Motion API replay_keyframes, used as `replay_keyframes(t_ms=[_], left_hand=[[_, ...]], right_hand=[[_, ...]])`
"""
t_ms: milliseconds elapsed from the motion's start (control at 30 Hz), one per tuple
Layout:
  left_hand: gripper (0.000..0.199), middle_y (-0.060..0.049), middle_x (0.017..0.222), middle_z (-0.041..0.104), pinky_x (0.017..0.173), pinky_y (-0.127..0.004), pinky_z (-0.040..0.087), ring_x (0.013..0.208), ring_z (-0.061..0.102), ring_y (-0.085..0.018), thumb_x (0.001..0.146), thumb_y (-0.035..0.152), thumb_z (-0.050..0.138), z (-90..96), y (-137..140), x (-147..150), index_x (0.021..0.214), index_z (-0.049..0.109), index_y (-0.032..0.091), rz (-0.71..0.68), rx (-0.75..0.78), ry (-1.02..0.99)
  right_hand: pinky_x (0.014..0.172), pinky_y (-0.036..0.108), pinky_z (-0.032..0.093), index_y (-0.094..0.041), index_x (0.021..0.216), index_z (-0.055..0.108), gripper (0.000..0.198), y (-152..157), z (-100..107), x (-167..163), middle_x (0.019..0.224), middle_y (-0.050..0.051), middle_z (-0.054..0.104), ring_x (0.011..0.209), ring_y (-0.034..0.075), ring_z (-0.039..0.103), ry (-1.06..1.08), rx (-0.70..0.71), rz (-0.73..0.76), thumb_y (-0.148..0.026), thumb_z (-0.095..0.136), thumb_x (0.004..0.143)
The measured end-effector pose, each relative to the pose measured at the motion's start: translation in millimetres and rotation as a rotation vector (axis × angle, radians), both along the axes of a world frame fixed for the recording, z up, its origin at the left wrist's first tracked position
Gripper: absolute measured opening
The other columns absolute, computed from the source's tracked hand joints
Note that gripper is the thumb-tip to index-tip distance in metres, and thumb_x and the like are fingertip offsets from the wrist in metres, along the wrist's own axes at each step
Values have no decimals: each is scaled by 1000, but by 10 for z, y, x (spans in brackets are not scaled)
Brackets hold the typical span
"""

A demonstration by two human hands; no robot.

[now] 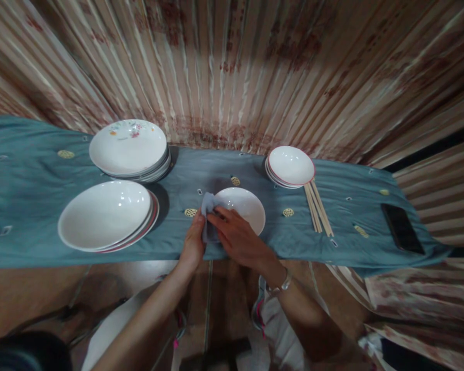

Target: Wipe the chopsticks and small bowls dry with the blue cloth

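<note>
A white bowl (247, 206) rests near the front edge of the cloth-covered table. At its left rim is a light blue-grey cloth (208, 202). My left hand (193, 242) is closed on the cloth, its thumb and fingers pressing it at the bowl's left side. Reaching over the bowl from the right, my right hand (237, 236) has its fingers on the same cloth, bent and partly spread. It hides the lower left part of the bowl, and some of the cloth is hidden too.
Stacked large plates (127, 149) stand back left, with stacked bowls (106, 214) in front. Small red-rimmed bowls (292, 165) are back right, beside several chopsticks (317, 208). A black phone (402, 229) lies far right. A pleated curtain (224, 67) hangs behind the table.
</note>
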State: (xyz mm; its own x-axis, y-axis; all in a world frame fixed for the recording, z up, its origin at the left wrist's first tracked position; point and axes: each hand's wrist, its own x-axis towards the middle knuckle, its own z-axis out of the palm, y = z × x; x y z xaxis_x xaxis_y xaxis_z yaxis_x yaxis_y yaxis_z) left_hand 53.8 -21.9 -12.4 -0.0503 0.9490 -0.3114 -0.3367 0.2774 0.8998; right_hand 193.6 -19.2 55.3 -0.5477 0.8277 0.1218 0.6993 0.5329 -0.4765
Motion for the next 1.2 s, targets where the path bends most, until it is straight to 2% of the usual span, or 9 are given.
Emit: replay_keyframes(t_ms=[100, 233, 333, 500, 600, 767, 933, 1200], left_hand=[[48, -10, 147, 56, 91, -40, 60, 137, 50, -32, 88, 45, 60, 63, -13, 23, 129, 64, 21, 12, -62, -70], [42, -12, 132, 66, 79, -37, 63, 125, 59, -31, 88, 43, 60, 115, -21, 35, 121, 66, 18, -13, -76, -106], [41, -12, 133, 65, 76, -37, 63, 125, 59, -32, 86, 43, 62, 133, -21, 34, 119, 67, 18, -27, -41, -111], [58, -10, 146, 58, 81, -36, 62, 128, 57, -31, 83, 38, 68, 132, -18, 25, 137, 57, 22, -84, -15, -110], [66, -11, 146, 58, 80, -34, 62, 128, 58, -31, 83, 39, 68, 123, -15, 21, 144, 52, 21, -87, -21, -74], [66, -11, 143, 60, 76, -31, 61, 126, 59, -30, 82, 40, 68, 127, -4, 24, 143, 53, 21, -87, -21, -35], [67, -11, 144, 59, 80, -35, 62, 124, 60, -30, 82, 44, 69, 131, -2, 18, 143, 53, 22, -105, -3, -20], [68, -11, 143, 60, 77, -31, 61, 123, 60, -29, 82, 45, 69, 144, -11, 25, 143, 52, 22, -111, -15, -13]], right_hand=[[109, 44, 44, -12, 135, 56, 43, 54, -18, -37, 135, 18, 56, 130, 26, 49, -54, 45, -38, -5, 41, 95], [109, 45, 42, -9, 142, 51, 45, 137, -43, -60, 145, 23, 46, 127, 31, 50, -164, 111, -131, -12, 43, 98], [105, 46, 43, -9, 143, 51, 46, 213, -51, -58, 149, 27, 41, 122, 34, 52, -238, 149, -192, -18, 46, 98], [104, 45, 42, -12, 146, 49, 48, 345, -43, 36, 152, 24, 39, 122, 32, 52, -334, 146, -290, -13, 39, 99], [105, 44, 41, -12, 146, 49, 48, 399, -15, 136, 150, 22, 44, 122, 31, 52, -373, 139, -323, -14, 39, 99], [99, 41, 44, -11, 144, 51, 47, 424, 50, 270, 132, 19, 59, 113, 30, 54, -422, 102, -370, -15, 38, 99], [96, 39, 45, -10, 140, 53, 43, 387, 82, 371, 123, 18, 65, 109, 28, 57, -478, 95, -420, -16, 38, 100], [90, 37, 47, -9, 127, 61, 36, 239, 193, 478, 109, 18, 71, 102, 27, 63, -567, 67, -489, -19, 38, 101]])
